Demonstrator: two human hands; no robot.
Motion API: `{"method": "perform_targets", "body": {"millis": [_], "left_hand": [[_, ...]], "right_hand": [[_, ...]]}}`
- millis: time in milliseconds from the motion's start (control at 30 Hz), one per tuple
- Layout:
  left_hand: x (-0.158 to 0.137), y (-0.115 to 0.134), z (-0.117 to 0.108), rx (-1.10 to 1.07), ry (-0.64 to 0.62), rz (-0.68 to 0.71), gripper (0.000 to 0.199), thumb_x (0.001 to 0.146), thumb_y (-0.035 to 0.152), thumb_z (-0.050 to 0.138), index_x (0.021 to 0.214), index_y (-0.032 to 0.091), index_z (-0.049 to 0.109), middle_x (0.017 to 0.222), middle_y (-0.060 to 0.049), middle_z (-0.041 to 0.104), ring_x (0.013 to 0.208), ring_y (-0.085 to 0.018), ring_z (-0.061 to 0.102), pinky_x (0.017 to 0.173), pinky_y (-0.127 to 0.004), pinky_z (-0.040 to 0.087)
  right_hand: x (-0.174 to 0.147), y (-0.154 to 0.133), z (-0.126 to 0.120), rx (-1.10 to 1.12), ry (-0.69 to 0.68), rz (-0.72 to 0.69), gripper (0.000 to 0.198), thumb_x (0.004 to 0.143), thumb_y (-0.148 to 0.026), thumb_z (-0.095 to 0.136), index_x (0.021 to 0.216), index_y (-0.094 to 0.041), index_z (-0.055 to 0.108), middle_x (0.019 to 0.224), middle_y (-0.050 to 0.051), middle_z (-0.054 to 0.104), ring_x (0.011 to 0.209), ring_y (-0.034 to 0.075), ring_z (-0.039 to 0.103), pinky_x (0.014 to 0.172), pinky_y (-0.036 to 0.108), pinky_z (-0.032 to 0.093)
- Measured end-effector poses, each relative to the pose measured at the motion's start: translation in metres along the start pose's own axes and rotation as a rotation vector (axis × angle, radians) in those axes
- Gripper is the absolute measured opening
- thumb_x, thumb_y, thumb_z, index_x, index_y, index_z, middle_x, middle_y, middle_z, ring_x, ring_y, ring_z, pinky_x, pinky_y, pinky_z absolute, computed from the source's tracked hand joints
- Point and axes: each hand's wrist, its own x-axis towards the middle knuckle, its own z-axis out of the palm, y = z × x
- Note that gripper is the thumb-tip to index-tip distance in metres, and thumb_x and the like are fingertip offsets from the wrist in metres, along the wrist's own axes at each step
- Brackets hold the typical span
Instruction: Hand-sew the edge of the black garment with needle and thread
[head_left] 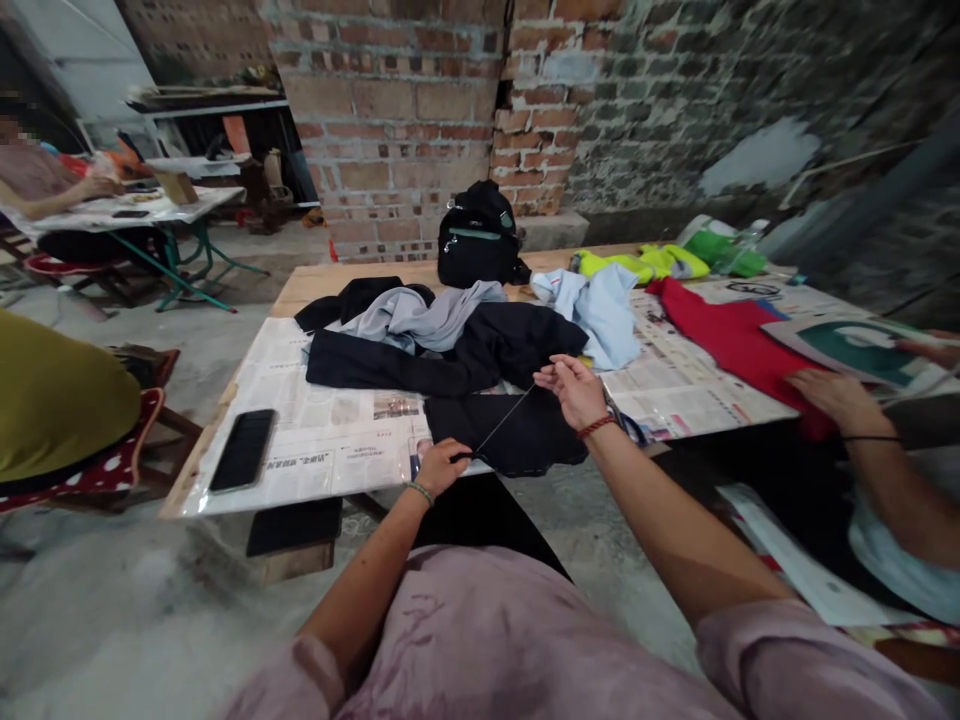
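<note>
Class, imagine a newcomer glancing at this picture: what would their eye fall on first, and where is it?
Probably the thread at the centre, stretched straight between the right hand and the left hand, which is at the near left corner of a dark cloth. Next, perhaps, the bright red cloth to the right, and the black bag at the table's far side.

Newspaper (341,440) spread on table (306,285); phone (244,450) placed at left, garment pile (442,345) centred, cloth (536,435) laid in front. Backpack (480,245) set behind pile, wall (397,110) beyond; bottle (751,240) parked back right.
</note>
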Motion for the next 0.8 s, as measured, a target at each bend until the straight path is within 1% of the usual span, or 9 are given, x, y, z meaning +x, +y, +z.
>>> {"method": "perform_targets", "body": {"millis": [100,200,300,367,433,533,600,667,800], "left_hand": [[-0.003,0.001,-0.003,-0.002,0.049,-0.008,0.016,0.070,0.016,0.058,0.084,0.020,0.066,0.079,-0.001,0.063,0.074,-0.012,0.057,0.074,-0.025,0.044],[-0.008,0.001,-0.007,0.011,0.121,-0.014,0.014,0.071,0.017,0.058,0.082,0.020,0.066,0.080,-0.001,0.065,0.077,-0.013,0.058,0.079,-0.028,0.043],[-0.013,0.000,-0.009,0.008,0.127,0.036,0.012,0.072,0.015,0.056,0.078,0.019,0.065,0.078,-0.001,0.065,0.076,-0.013,0.058,0.078,-0.029,0.044],[-0.015,0.001,-0.009,-0.005,0.108,0.107,0.012,0.072,0.013,0.055,0.078,0.019,0.065,0.079,-0.002,0.064,0.077,-0.013,0.058,0.076,-0.028,0.046],[-0.016,0.002,-0.008,-0.003,0.102,0.166,0.014,0.072,0.011,0.054,0.078,0.018,0.064,0.082,-0.003,0.063,0.080,-0.013,0.057,0.076,-0.027,0.046],[-0.019,0.000,-0.008,0.045,0.097,0.227,0.017,0.071,0.008,0.054,0.080,0.018,0.063,0.084,-0.004,0.061,0.082,-0.013,0.056,0.077,-0.028,0.046],[-0.023,-0.003,-0.007,0.087,0.083,0.266,0.019,0.071,0.007,0.053,0.082,0.018,0.062,0.085,-0.004,0.060,0.082,-0.013,0.056,0.077,-0.029,0.046],[-0.026,-0.006,-0.007,0.121,0.076,0.294,0.020,0.071,0.008,0.053,0.085,0.018,0.061,0.086,-0.004,0.060,0.082,-0.014,0.055,0.076,-0.030,0.047],[-0.030,-0.009,-0.006,0.148,0.109,0.309,0.020,0.073,0.010,0.052,0.091,0.017,0.059,0.085,-0.005,0.060,0.082,-0.014,0.055,0.075,-0.030,0.047]], "right_hand": [[-0.006,0.003,0.002,-0.033,-0.002,0.002,0.021,0.069,-0.026,0.057,0.086,-0.016,0.053,0.066,-0.003,0.059,0.063,0.011,0.062,0.067,0.028,0.051],[-0.011,0.010,0.002,-0.077,0.016,0.004,0.021,0.069,-0.025,0.055,0.088,-0.016,0.050,0.066,-0.003,0.059,0.061,0.010,0.062,0.067,0.028,0.050],[-0.018,0.017,0.005,-0.193,0.018,-0.002,0.017,0.070,-0.026,0.053,0.083,-0.017,0.049,0.066,-0.003,0.059,0.058,0.010,0.061,0.065,0.026,0.049],[-0.029,0.022,0.010,-0.370,-0.097,0.010,0.015,0.071,-0.027,0.051,0.082,-0.016,0.052,0.066,-0.002,0.059,0.054,0.009,0.059,0.059,0.023,0.048],[-0.044,0.029,0.017,-0.588,-0.310,-0.017,0.016,0.074,-0.027,0.049,0.085,-0.017,0.056,0.067,-0.001,0.059,0.051,0.009,0.056,0.055,0.022,0.045],[-0.067,0.039,0.028,-0.872,-0.674,-0.213,0.020,0.081,-0.027,0.043,0.090,-0.020,0.060,0.079,0.002,0.061,0.064,0.010,0.056,0.064,0.022,0.043],[-0.078,0.046,0.032,-1.032,-0.840,-0.334,0.022,0.083,-0.025,0.041,0.094,-0.021,0.060,0.085,0.003,0.060,0.075,0.011,0.055,0.070,0.022,0.040],[-0.084,0.049,0.034,-1.177,-0.915,-0.375,0.023,0.085,-0.024,0.039,0.095,-0.022,0.060,0.082,0.003,0.058,0.074,0.011,0.053,0.067,0.021,0.037],[-0.083,0.049,0.035,-1.351,-0.964,-0.394,0.023,0.085,-0.025,0.039,0.091,-0.023,0.061,0.080,0.002,0.051,0.065,0.009,0.048,0.060,0.019,0.032]]}}
